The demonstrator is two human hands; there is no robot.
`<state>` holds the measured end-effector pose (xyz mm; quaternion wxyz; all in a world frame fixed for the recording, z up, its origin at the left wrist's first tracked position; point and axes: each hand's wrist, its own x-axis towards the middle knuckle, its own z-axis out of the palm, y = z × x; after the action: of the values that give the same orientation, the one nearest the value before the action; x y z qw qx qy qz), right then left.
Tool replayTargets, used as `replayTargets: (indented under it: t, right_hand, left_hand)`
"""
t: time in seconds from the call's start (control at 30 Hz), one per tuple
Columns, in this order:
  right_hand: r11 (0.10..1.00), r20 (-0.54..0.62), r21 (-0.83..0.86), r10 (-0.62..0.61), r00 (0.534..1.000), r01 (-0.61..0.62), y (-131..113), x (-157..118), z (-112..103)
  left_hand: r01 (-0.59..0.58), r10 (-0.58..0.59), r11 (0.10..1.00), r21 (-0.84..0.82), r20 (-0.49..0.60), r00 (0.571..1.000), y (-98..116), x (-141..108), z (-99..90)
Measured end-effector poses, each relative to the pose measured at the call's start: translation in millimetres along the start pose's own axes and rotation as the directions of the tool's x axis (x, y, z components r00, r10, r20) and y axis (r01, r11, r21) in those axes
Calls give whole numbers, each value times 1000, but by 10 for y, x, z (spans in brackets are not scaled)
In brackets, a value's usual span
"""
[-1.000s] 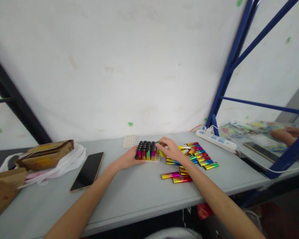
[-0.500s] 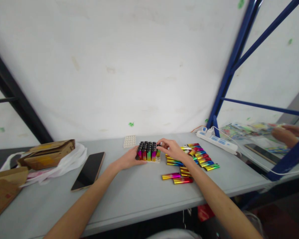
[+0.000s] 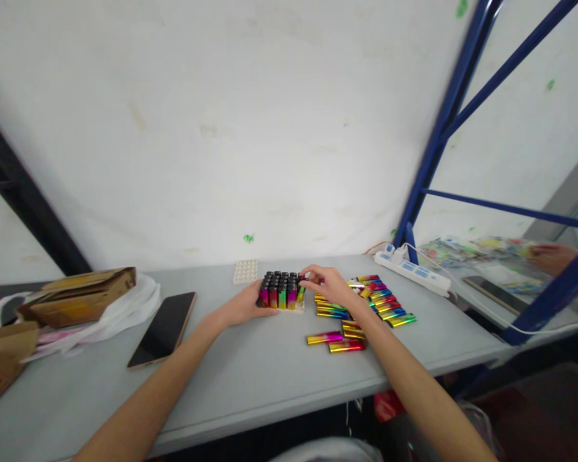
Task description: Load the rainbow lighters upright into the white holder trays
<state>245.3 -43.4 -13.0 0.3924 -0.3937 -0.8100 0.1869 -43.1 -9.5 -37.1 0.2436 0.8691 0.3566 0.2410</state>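
Several lighters point(image 3: 282, 295) with black tops and shiny coloured bodies stand upright in rows in a white holder point(image 3: 297, 308). My left hand point(image 3: 247, 301) is wrapped round the left side of this block, thumb along the front. At the block's right end, my right hand point(image 3: 328, 283) pinches a yellow-green lighter point(image 3: 301, 294) by its top, close beside the standing ones. Loose metallic lighters point(image 3: 390, 301) lie in a pile right of my right hand. Nearer the front edge lie a purple-and-gold lighter point(image 3: 324, 338) and a red-and-gold lighter point(image 3: 347, 346).
A second white holder point(image 3: 245, 271) lies behind the block by the wall. To the left are a phone point(image 3: 162, 328), a cardboard box point(image 3: 84, 295) and a white plastic bag point(image 3: 125, 308). A power strip point(image 3: 413, 271) and blue rack post point(image 3: 426, 160) stand right; beyond, another person's hand point(image 3: 553, 260).
The whole view has shifted slightly. My right hand has brought its lighter in against the right end of the block, where it looks more in line. My left hand keeps its hold.
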Motion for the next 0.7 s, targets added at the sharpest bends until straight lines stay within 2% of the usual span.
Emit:
replayTargets:
  t: [0.2,0.4,0.57,0.63,0.7]
  right_hand:
    - [999,-39,-50,12,999,-14,49,-1,23]
    - [999,36,49,21,999,-23,-23,-22,32]
    - [997,-19,51,59,998,-58,-36,5,-140]
    - [996,30,-44,78,996,-77,-15,8,-279]
    - [983,177,-164,116,977,-86,16,-18,-418]
  left_hand:
    - [10,-10,1000,13,-4,1000,4,-5,3]
    - [8,-8,1000,15,2,1000,3,-5,0]
    - [3,-3,1000,30,3,1000,22,-3,-6]
    - [10,-10,999,31,0,1000,30,-5,-9]
    - [11,-11,1000,25,-5,1000,34,-7,-11]
